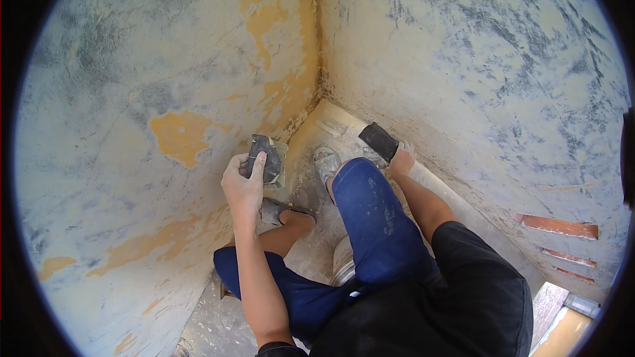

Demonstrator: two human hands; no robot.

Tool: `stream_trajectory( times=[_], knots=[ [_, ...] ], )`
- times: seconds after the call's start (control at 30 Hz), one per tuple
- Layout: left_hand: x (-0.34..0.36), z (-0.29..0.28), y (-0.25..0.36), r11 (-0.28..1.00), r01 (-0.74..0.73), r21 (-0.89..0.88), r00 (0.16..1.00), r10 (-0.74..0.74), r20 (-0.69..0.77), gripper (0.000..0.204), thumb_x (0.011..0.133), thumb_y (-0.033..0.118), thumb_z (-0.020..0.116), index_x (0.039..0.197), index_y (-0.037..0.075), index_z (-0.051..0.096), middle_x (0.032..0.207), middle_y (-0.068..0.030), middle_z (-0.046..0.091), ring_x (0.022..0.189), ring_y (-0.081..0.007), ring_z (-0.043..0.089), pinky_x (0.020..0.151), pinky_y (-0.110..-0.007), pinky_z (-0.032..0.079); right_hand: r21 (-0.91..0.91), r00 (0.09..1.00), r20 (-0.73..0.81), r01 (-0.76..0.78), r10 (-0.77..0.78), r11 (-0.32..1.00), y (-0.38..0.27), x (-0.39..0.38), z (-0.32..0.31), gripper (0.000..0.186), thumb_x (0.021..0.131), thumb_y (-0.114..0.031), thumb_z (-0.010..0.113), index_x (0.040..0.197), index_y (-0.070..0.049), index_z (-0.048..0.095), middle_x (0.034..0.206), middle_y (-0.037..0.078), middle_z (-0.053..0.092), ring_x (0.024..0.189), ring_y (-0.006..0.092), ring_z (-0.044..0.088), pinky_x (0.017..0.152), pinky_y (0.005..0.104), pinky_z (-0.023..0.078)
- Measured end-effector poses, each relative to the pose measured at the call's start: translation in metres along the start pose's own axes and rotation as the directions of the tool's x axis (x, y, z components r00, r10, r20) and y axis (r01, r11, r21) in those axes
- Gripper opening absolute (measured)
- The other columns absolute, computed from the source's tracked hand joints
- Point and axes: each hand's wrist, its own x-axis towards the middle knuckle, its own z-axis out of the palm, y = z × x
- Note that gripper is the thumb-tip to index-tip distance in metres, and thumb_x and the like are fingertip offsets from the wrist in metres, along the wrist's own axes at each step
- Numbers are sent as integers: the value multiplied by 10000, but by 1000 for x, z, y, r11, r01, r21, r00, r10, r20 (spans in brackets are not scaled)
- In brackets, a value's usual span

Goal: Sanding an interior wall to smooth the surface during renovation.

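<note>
My left hand is closed on a dark flat putty scraper, its thumb across the front face. Pale filler is smeared along that scraper's lower and right edges. Over by the right wall, my right hand grips a wide black putty scraper at its near end, and its blade points up and left toward the corner. White dust coats the fingers of both hands. The left wall carries pale filler with yellow-orange patches. On the right wall, pale filler shows grey streaks.
My sandalled feet rest on the dusty floor, close to the corner. Part of a whitish round container shows beside my right thigh. A ledge runs along the right wall's foot. Reddish slots open low in that wall.
</note>
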Motion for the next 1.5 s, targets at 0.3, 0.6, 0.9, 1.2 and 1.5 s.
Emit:
stream_trajectory(
  times=[0.3, 0.6, 0.9, 1.2, 1.5],
  knots=[
    [2, 23, 32, 871, -25, -490, 995, 68, 71, 305, 984, 211, 765, 1103, -67, 723, 973, -74, 755, 861, -103, 683, 811, -263, 540, 943, 823, 330, -261, -462, 209, -126, 78, -194, 325, 1039, -272, 661, 1178, 22, 685, 1002, 121, 766, 824, 174, 715, 738, 324, 574],
    [12, 39, 68, 488, -84, -869, 996, 31, -79, 309, 994, 179, 752, 1173, -64, 692, 1092, -106, 744, 974, -122, 678, 876, -265, 535, 937, 659, 112, -320, -744, -142, -232, 109, -391, 534, 937, -194, 812, 1341, 7, 526, 1186, 162, 707, 1056, 183, 685, 903, 324, 551],
    [35, 52, 75, 422, -266, -866, 962, 171, -212, 253, 1000, 155, 740, 1152, -44, 705, 1035, -68, 734, 924, -96, 663, 837, -253, 534, 989, 805, -22, -70, -593, -132, -234, 87, -405, 437, 898, -112, 817, 1265, 17, 619, 1125, 132, 721, 1024, 164, 679, 907, 319, 534],
    [11, 12, 54, 634, -372, -678, 926, 202, -320, 272, 989, 214, 748, 1113, -27, 737, 995, -65, 750, 896, -108, 662, 839, -278, 526, 964, 807, -186, 259, -560, 53, -251, 59, -401, 271, 851, -135, 841, 1021, -19, 664, 1087, 112, 727, 1031, 188, 652, 979, 348, 499],
    [-22, -72, 1, 860, -441, -257, 838, 293, -460, 223, 953, 183, 759, 1037, -23, 755, 972, -177, 772, 880, -245, 736, 840, -346, 550, 890, 277, 174, -455, -945, 31, -309, 30, -358, 204, 790, -61, 899, 838, -72, 701, 855, -24, 691, 834, 79, 627, 793, 261, 500]
  ],
)
